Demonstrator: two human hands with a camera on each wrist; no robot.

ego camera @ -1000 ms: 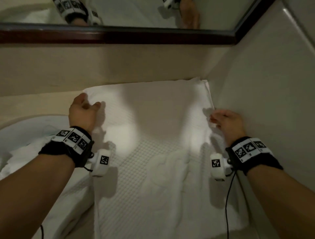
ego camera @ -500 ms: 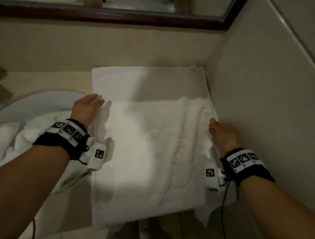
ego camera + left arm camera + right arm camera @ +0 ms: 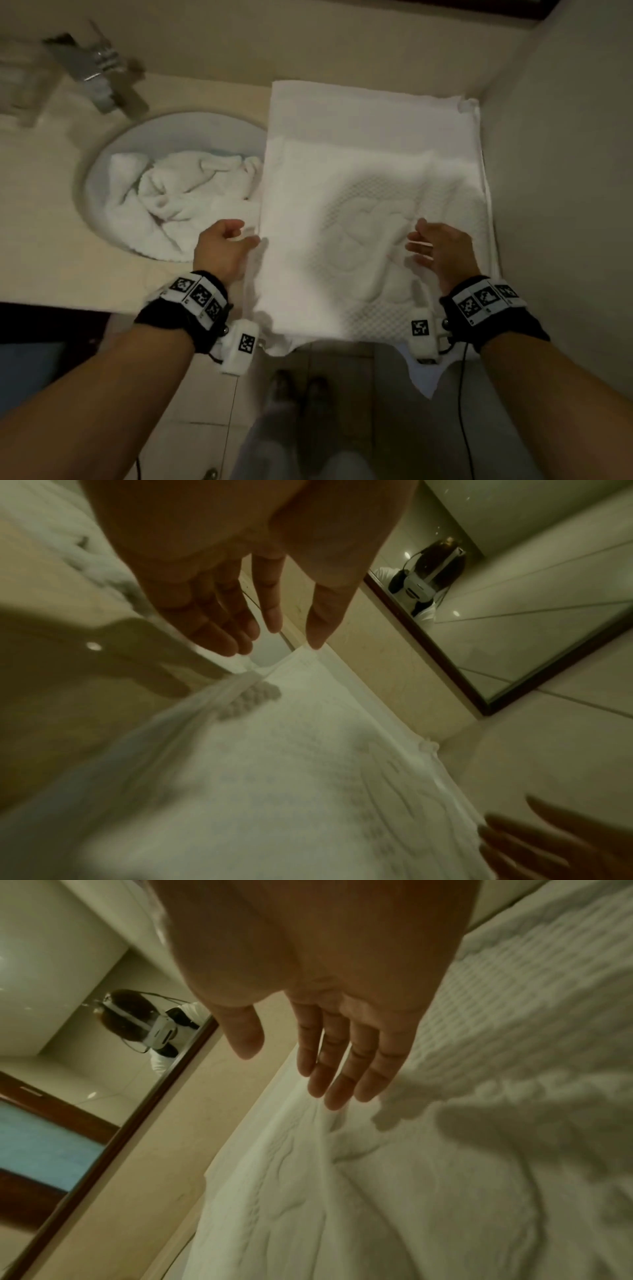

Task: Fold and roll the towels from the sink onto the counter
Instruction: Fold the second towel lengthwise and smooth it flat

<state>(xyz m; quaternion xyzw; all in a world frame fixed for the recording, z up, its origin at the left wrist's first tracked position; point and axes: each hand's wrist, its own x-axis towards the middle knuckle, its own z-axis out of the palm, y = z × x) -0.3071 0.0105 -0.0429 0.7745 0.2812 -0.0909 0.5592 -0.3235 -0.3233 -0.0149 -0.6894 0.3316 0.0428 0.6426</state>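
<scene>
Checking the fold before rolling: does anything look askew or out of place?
The folded towel lies fairly square, but its near edge droops off the counter. Another towel sits crumpled in the sink.

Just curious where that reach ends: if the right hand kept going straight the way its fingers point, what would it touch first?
Most likely the towel: the right hand is open, its fingers angled down over the cloth. Depth is unclear; it may skim farther toward the wall.
</scene>
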